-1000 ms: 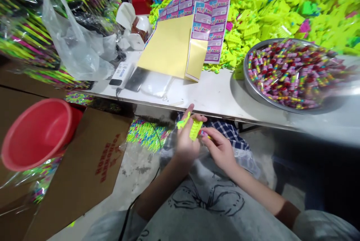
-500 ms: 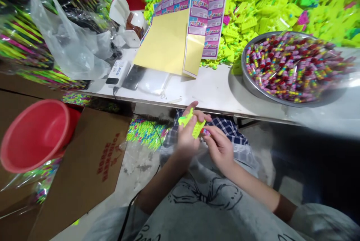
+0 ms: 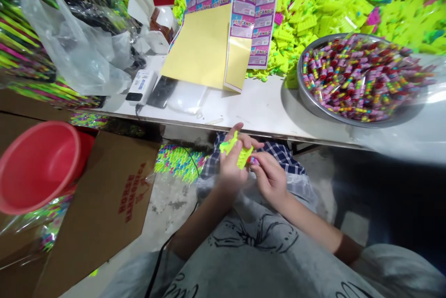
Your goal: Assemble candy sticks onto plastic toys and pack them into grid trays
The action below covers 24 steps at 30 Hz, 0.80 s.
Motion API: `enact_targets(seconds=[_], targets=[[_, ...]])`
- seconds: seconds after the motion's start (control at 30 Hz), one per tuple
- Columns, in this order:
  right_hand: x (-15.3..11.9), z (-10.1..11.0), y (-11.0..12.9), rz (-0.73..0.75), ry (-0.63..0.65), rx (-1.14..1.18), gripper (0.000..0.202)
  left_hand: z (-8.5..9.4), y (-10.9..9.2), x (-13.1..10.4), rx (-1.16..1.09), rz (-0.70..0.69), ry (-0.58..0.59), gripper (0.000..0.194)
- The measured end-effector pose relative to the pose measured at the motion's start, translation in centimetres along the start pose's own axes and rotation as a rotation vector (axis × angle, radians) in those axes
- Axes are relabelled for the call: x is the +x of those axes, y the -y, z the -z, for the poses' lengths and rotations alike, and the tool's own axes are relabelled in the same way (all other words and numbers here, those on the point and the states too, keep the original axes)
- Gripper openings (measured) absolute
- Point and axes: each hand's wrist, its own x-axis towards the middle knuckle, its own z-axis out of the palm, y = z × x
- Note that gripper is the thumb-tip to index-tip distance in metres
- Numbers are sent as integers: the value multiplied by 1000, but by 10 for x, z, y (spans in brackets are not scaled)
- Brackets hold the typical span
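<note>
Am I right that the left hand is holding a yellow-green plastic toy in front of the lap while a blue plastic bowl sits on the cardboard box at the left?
Not quite: the plastic bowl is red, not blue, as the head view shows. The rest holds: the left hand holds the yellow-green plastic toy in front of the lap, and the bowl sits on the cardboard box at the left.

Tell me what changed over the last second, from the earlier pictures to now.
Little changed. The right hand closed in on the yellow toy and now presses a small candy tube against its end; before, the tube sat a little lower and apart. The left hand kept its grip on the toy throughout. The metal bowl, sticker sheets and red basin only shifted in view as the head moved.
</note>
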Motion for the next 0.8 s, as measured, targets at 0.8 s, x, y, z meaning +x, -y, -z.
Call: enact_targets(seconds=[0.8], targets=[[13, -1, -16, -222, 140, 39, 20, 12, 1, 11, 114, -49, -71, 27]])
